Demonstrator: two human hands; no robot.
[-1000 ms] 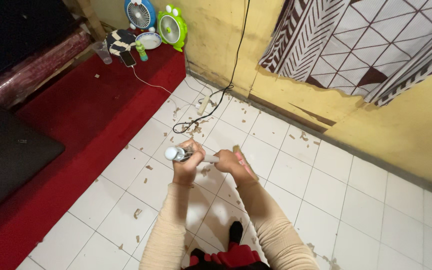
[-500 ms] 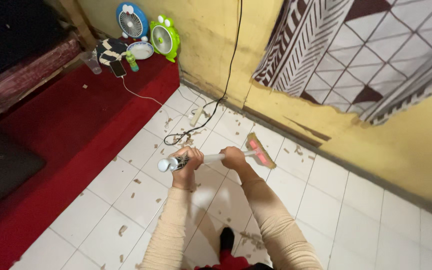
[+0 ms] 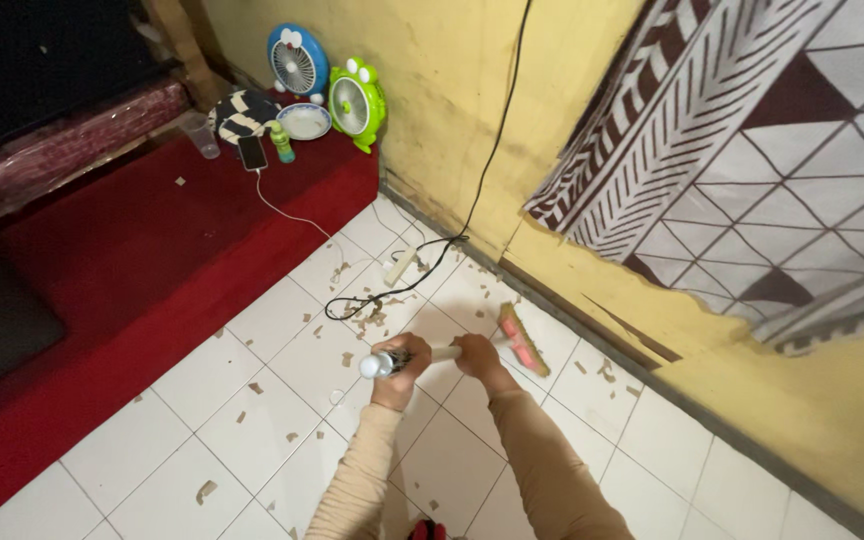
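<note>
Both arms reach forward from the bottom edge of the view, sleeved in cream fabric down to the wrists. The left hand (image 3: 399, 362) is curled into a closed fist, knuckles up, wrist slightly bent. The right hand (image 3: 475, 352) sits just beside it and a little further ahead, fingers also wrapped tight, forearm angled inward toward the left.

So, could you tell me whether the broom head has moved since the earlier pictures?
Yes: the broom head has swung out from beside the right hand toward the yellow wall.
</note>
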